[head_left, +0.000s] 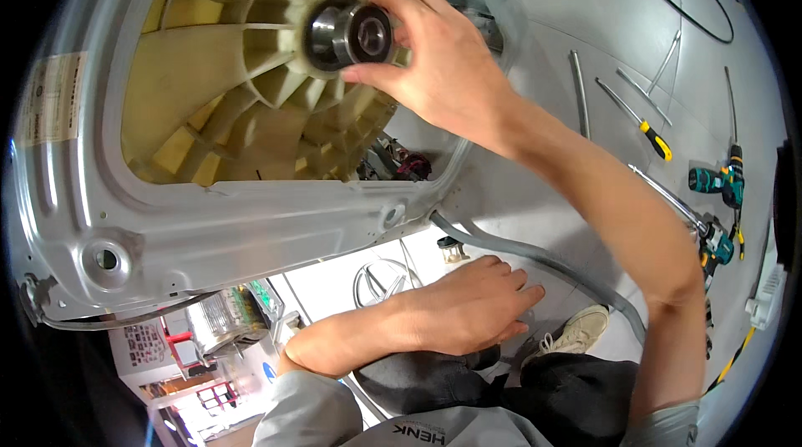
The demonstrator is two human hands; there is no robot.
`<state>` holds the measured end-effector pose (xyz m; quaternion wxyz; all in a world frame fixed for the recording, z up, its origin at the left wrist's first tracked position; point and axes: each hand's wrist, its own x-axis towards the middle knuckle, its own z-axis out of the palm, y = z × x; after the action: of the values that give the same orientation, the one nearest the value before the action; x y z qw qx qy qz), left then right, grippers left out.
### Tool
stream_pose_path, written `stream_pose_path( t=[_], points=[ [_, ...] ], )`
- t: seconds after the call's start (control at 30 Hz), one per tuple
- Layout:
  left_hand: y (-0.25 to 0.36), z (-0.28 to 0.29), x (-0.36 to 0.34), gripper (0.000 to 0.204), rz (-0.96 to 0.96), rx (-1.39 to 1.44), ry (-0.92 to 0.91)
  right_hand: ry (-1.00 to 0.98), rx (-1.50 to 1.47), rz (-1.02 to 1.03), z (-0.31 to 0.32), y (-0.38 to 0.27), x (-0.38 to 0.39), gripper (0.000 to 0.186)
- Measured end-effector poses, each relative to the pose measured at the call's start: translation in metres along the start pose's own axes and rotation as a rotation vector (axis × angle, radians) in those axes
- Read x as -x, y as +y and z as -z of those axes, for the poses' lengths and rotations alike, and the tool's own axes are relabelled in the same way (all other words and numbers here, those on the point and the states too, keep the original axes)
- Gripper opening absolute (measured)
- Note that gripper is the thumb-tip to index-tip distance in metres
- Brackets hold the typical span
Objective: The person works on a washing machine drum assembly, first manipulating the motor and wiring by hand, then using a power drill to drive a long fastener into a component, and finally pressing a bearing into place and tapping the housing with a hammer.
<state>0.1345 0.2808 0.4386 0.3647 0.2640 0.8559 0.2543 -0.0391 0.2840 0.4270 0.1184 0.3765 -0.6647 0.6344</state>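
My right hand pinches a ball bearing by its rim, thumb below and fingers above. The bearing is a dark ring with a shiny metal inner race. It is held tilted in front of the round metal-lined hub of a cream plastic washing machine tub with radiating ribs. Whether bearing and hub touch, I cannot tell. My left hand rests near my knee, palm down, its fingers loosely apart and nothing visible in them.
A grey metal cabinet frame surrounds the tub. From its lower corner a grey hose runs across the floor past my shoe. At right lie a yellow-black screwdriver, a metal rod, a T-shaped tool, a teal drill and a black belt.
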Motion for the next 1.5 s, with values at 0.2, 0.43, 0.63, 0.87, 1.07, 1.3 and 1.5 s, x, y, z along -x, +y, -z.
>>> stream_pose_path(
  t=[0.2, 0.43, 0.63, 0.87, 1.07, 1.3, 1.5],
  points=[
    [0.002, -0.007, 0.008, 0.044, 0.013, 0.034, 0.007, 0.112, 0.124, 0.001, -0.028, 0.004, -0.009, 0.057],
    [-0.002, -0.008, 0.007, 0.043, 0.039, 0.025, -0.016, 0.231, 0.154, 0.068, -0.043, 0.007, -0.002, 0.056],
    [-0.005, -0.009, 0.008, 0.042, 0.047, 0.009, 0.006, 0.286, 0.097, 0.043, -0.050, 0.007, -0.005, 0.064],
    [-0.009, -0.008, 0.003, 0.041, 0.059, 0.002, -0.035, 0.381, 0.108, 0.123, -0.055, 0.015, -0.005, 0.064],
    [-0.011, -0.010, 0.002, 0.042, 0.063, 0.011, -0.029, 0.382, 0.128, 0.060, -0.052, 0.011, -0.001, 0.061],
    [-0.012, -0.007, 0.003, 0.043, 0.091, 0.043, -0.069, 0.332, -0.002, 0.002, -0.058, 0.016, 0.000, 0.068],
    [-0.009, -0.007, 0.003, 0.044, 0.077, 0.041, -0.057, 0.289, -0.013, 0.019, -0.054, 0.019, 0.001, 0.067]
  ],
)
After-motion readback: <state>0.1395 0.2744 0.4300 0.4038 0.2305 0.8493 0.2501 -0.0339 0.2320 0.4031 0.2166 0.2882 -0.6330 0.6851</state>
